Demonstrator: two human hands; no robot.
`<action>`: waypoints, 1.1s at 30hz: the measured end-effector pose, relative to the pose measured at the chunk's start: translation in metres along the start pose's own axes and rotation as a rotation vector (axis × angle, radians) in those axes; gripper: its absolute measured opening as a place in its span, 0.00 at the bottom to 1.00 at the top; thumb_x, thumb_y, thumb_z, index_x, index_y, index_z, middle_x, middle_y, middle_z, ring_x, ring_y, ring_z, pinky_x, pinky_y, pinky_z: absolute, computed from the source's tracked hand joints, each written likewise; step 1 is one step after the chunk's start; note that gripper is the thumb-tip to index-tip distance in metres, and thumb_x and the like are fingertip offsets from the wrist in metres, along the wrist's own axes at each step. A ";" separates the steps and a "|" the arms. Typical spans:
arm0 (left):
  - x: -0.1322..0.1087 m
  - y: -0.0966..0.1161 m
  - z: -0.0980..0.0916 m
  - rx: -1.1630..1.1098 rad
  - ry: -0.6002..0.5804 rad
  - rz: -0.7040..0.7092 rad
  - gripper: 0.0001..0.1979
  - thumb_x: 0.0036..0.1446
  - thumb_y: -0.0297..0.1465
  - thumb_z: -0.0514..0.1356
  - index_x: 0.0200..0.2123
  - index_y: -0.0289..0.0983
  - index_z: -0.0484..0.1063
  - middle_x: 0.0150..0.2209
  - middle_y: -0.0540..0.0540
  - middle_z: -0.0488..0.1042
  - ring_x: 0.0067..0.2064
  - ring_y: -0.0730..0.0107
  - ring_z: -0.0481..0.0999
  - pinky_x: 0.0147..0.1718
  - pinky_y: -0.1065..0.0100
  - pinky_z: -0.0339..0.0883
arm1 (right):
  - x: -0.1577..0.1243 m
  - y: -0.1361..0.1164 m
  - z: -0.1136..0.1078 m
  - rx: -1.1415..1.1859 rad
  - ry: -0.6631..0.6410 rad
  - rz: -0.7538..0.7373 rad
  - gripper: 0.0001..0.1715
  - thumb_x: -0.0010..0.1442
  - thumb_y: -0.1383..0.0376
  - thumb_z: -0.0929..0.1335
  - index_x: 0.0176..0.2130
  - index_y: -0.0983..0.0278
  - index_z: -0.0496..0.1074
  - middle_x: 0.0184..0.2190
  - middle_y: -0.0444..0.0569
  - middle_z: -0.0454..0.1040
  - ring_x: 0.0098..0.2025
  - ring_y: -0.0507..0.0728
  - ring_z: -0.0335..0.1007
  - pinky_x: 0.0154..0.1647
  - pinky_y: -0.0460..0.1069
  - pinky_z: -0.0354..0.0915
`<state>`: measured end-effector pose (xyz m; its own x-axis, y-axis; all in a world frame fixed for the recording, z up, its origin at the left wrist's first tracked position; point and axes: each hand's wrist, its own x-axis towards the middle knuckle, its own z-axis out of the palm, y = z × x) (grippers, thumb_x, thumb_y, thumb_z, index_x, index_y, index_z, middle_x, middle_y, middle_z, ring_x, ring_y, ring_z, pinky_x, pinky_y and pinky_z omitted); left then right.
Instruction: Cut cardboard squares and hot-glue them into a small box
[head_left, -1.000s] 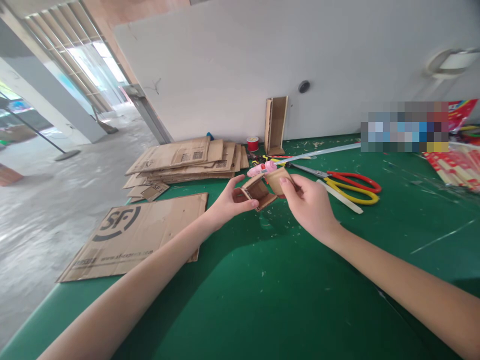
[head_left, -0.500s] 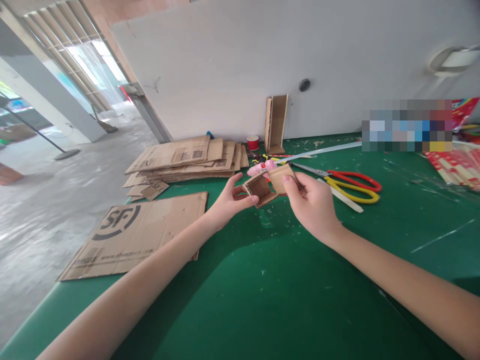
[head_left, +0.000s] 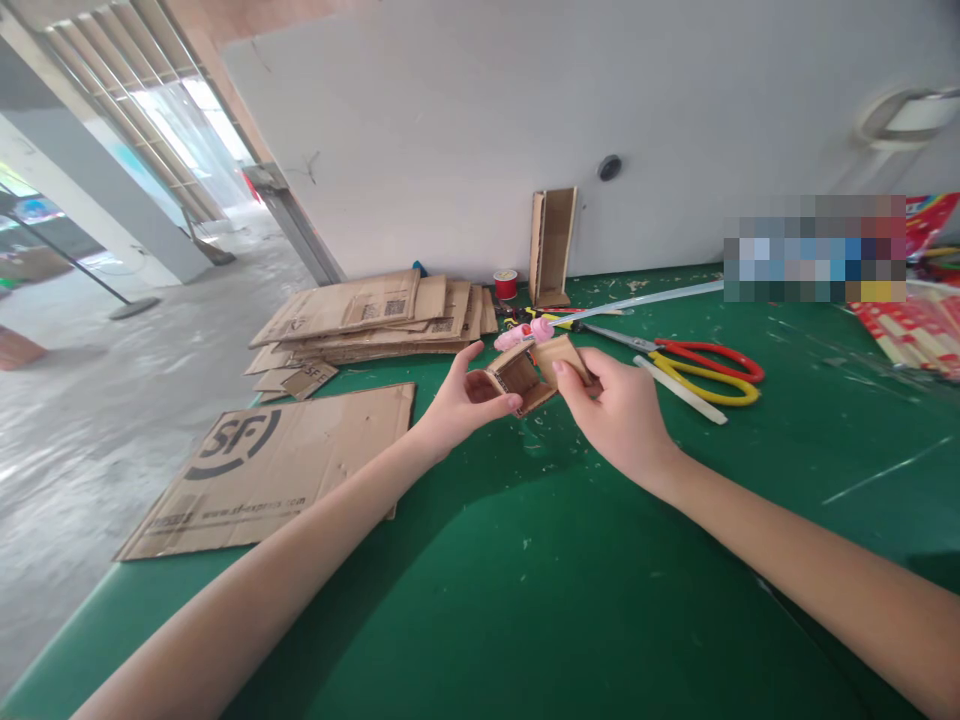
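My left hand (head_left: 469,400) is closed on a small open cardboard box (head_left: 517,372), its thumb along the lower edge. Between the thumb and fingers of my right hand (head_left: 619,405) is a small cardboard piece (head_left: 561,355), held against the box's right side. Whether the piece touches the box all along its edge, I cannot tell. Just behind the box lies a pink glue gun (head_left: 521,335), partly hidden by the cardboard, with a long clear glue stick (head_left: 645,300) reaching out to the right.
Scissors (head_left: 709,370) with red and yellow handles and a pale stick (head_left: 679,388) lie right of my hands. Cardboard sheets (head_left: 360,310) are stacked at back left, before them a printed sheet (head_left: 300,460). A tall cardboard box (head_left: 553,245) and a red spool (head_left: 505,285) stand by the wall.
My right hand has shifted slightly left with the cardboard piece, bringing it nearer the small box. The left hand and the box are almost where they were.
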<state>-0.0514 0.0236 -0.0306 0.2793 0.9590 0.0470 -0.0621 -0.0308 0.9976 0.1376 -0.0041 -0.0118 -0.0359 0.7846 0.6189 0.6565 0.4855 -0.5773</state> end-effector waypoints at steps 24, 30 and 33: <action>-0.005 -0.007 0.004 0.041 -0.166 0.200 0.43 0.47 0.38 0.68 0.61 0.47 0.48 0.47 0.44 0.69 0.48 0.61 0.72 0.50 0.58 0.64 | -0.007 0.008 0.007 -0.039 -0.063 -0.197 0.19 0.65 0.65 0.60 0.53 0.61 0.70 0.45 0.51 0.77 0.43 0.60 0.75 0.42 0.54 0.70; 0.000 -0.002 -0.003 -0.182 -0.108 0.049 0.26 0.55 0.44 0.61 0.53 0.38 0.64 0.44 0.42 0.75 0.47 0.59 0.73 0.49 0.58 0.63 | -0.009 0.015 0.006 -0.058 -0.102 -0.363 0.20 0.65 0.66 0.60 0.54 0.61 0.69 0.50 0.50 0.75 0.50 0.59 0.72 0.50 0.55 0.69; 0.001 0.000 -0.005 -0.172 -0.215 0.015 0.19 0.52 0.38 0.64 0.45 0.34 0.72 0.45 0.40 0.75 0.49 0.57 0.72 0.49 0.59 0.63 | -0.011 0.016 0.007 -0.073 -0.108 -0.433 0.20 0.65 0.68 0.60 0.55 0.63 0.69 0.49 0.52 0.75 0.50 0.58 0.72 0.51 0.55 0.69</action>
<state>-0.0557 0.0254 -0.0310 0.4731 0.8764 0.0899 -0.2248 0.0214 0.9742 0.1431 -0.0022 -0.0319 -0.3951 0.5525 0.7339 0.6149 0.7526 -0.2356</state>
